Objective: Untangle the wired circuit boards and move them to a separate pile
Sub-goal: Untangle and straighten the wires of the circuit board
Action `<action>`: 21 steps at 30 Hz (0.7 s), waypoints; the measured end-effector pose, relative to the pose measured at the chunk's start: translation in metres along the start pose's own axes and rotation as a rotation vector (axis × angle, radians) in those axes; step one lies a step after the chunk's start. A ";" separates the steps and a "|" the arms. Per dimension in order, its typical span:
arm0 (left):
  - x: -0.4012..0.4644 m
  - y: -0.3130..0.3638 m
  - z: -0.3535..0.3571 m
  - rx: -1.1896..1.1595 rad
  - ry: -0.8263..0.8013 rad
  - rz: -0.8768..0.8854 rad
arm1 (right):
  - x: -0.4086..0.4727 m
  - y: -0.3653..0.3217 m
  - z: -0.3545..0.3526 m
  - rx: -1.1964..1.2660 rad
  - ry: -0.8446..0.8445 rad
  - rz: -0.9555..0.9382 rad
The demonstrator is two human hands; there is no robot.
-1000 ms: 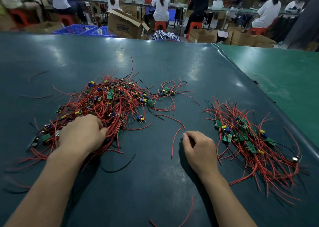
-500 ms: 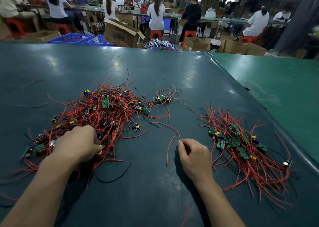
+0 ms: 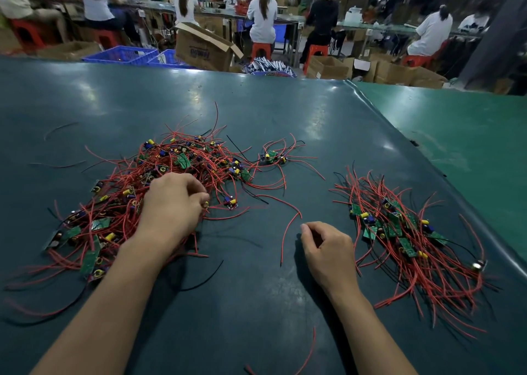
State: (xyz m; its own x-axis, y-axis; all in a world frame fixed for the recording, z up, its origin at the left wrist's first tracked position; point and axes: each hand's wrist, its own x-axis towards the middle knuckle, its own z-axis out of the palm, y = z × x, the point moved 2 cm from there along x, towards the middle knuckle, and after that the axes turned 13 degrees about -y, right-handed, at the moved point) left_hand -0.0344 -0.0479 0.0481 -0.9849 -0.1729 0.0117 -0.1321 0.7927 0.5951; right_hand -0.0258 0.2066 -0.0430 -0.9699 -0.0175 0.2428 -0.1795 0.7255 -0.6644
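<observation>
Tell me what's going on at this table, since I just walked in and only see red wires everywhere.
A person is sorting wired circuit boards on a dark green table. The left hand is dug into the big tangled pile, fingers curled among its red wires. The right hand rests loosely curled on the table, holding nothing. A smaller sorted pile lies to its right.

Cardboard box (image 3: 204, 48): dark printed word (upside down, blurred), unreadable.
</observation>
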 end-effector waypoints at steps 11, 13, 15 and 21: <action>-0.011 0.027 -0.035 -0.162 0.569 0.435 | 0.000 0.003 0.002 0.036 0.015 0.007; -0.015 0.037 -0.033 -0.252 0.633 0.576 | 0.000 0.003 0.002 0.041 0.018 -0.004; -0.019 0.048 -0.016 -0.444 0.579 0.641 | -0.001 0.001 0.000 0.095 0.011 -0.012; -0.015 0.046 0.101 -1.311 -0.085 0.136 | -0.011 -0.007 0.002 0.210 -0.190 -0.164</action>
State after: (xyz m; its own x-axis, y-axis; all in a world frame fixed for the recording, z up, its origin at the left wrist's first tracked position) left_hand -0.0372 0.0507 -0.0059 -0.9919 -0.0619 0.1113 0.1262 -0.3580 0.9252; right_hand -0.0143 0.1999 -0.0423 -0.9351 -0.2646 0.2359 -0.3468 0.5450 -0.7634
